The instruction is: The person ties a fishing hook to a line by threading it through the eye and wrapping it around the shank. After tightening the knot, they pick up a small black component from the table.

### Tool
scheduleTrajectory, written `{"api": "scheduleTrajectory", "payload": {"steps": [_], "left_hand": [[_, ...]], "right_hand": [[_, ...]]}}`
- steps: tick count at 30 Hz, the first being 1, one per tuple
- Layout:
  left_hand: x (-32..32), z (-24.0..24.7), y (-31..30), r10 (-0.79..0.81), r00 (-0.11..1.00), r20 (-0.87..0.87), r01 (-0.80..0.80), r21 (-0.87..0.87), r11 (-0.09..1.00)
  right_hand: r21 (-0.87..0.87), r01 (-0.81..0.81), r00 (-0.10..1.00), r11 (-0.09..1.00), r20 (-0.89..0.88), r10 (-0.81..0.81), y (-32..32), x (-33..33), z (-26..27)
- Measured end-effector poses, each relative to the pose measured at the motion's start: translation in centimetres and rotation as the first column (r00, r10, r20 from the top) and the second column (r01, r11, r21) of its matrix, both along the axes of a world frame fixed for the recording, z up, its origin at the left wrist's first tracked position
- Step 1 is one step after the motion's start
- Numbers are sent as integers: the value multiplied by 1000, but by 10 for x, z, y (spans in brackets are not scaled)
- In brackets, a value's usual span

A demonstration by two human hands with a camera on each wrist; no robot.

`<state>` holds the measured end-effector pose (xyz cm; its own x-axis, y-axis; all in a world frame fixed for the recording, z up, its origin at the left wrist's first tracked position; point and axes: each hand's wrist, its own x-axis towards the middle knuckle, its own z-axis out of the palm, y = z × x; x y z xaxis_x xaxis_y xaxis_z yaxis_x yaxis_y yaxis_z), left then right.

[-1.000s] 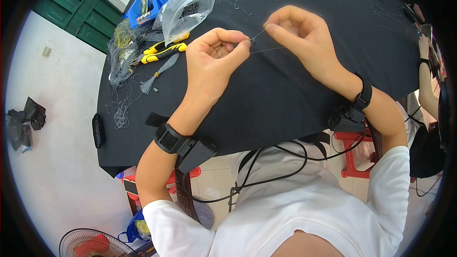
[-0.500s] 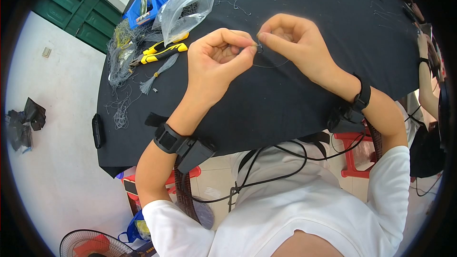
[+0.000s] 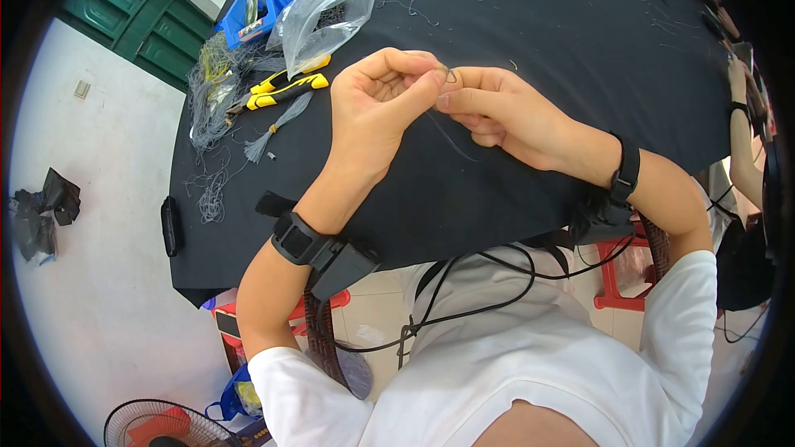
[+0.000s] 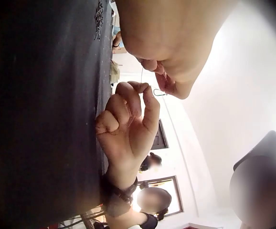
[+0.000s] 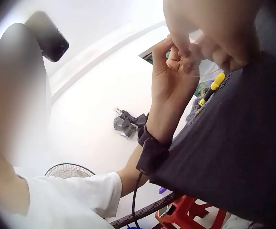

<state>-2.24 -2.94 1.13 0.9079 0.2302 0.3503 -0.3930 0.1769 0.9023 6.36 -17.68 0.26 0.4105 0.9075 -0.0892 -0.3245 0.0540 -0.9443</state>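
Note:
My left hand [image 3: 377, 103] pinches a small dark fish hook [image 4: 160, 92] between thumb and forefinger; its bend sticks out from the fingertips. Close against it, thumb and forefinger of my right hand [image 3: 513, 112] pinch thin fishing line [image 4: 142, 75], which runs up to the left hand in the left wrist view. A loose end of line [image 3: 451, 141] trails below both hands over the black cloth. The fingertips meet in the head view, so the spot where line and hook join is hidden. Both hands are held up above the table.
On the black-covered table [image 3: 397, 215], yellow-and-black pliers [image 3: 286, 93], a tied bundle of line [image 3: 273, 134], tangled line [image 3: 211, 87], a clear bag [image 3: 331, 21] of dark pieces and a blue bin [image 3: 263, 8] lie left. Line scraps [image 3: 410, 4] lie at the back. Another person's arm [image 3: 739, 124] is at right.
My right hand first drew the line away up and right, then came back down to the left hand's fingertips and turned. The left hand shifted slightly right, keeping its pinch.

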Motion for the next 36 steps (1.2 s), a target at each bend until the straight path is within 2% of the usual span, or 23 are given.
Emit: {"api": "scheduleTrajectory", "payload": {"steps": [4,7,13,16,19,22,28,36], "left_hand": [[1,-1,1,52,998,21,-54,55,997],[1,1,1,116,993,12,-117,89,989],[2,2,4,234,972,16,-234,137,963],[3,1,4,268,963,16,-266,185,946],[3,1,2,280,960,16,-276,237,931],[1,0,2,262,965,9,-253,288,924],[0,1,-1,231,972,34,-227,366,903],[-3,7,-4,139,990,21,-133,460,878]], "right_hand": [[-13,-68,995,998,-80,66,-1,1,3],[-15,-48,999,999,-12,48,-2,0,4],[143,113,923,983,350,-157,-5,-9,14],[204,108,886,973,424,-187,-6,-7,13],[246,163,717,955,636,-286,-8,-6,16],[315,196,558,929,743,-370,-10,-5,19],[416,192,405,889,791,-458,-11,2,26],[398,195,425,896,789,-443,-9,11,27]]}}
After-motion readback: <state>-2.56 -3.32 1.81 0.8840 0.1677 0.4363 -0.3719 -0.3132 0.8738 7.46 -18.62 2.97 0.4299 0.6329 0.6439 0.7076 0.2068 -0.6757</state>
